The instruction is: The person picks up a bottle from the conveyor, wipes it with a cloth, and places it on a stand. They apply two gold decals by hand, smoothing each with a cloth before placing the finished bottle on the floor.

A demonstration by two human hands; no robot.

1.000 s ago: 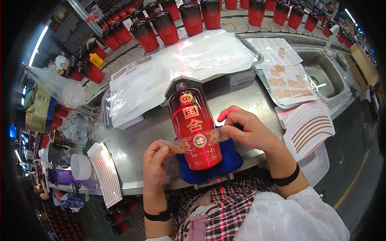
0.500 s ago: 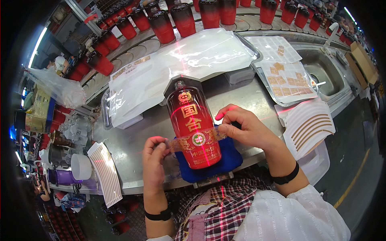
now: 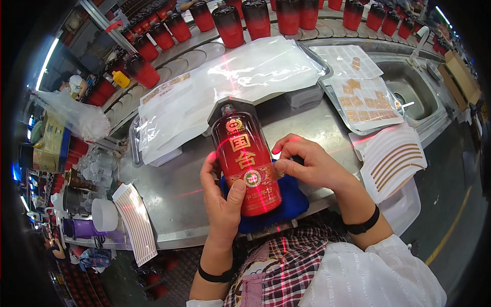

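A red glass bottle, darker toward its neck, leans back with gold characters on its front. Its lower part rests on a blue cloth pad, and its neck lies in a dark angular holder. Across the lower body runs a clear decal strip with gold ornament and a round green-and-white emblem. My left hand is closed around the bottle's left side, thumb on the front by the strip's left part. My right hand pinches the strip's right end between thumb and forefinger, beside the bottle.
Behind the bottle, translucent sheets cover a metal tray. Decal sheets lie near the sink at right; curved strip sheets sit on either side. Red-black bottles line the conveyor. Red laser lines cross the bottle.
My left hand has moved from the strip's outstretched left end onto the bottle's left side, and the strip now lies against the glass there. Bottles on the conveyor have shifted right.
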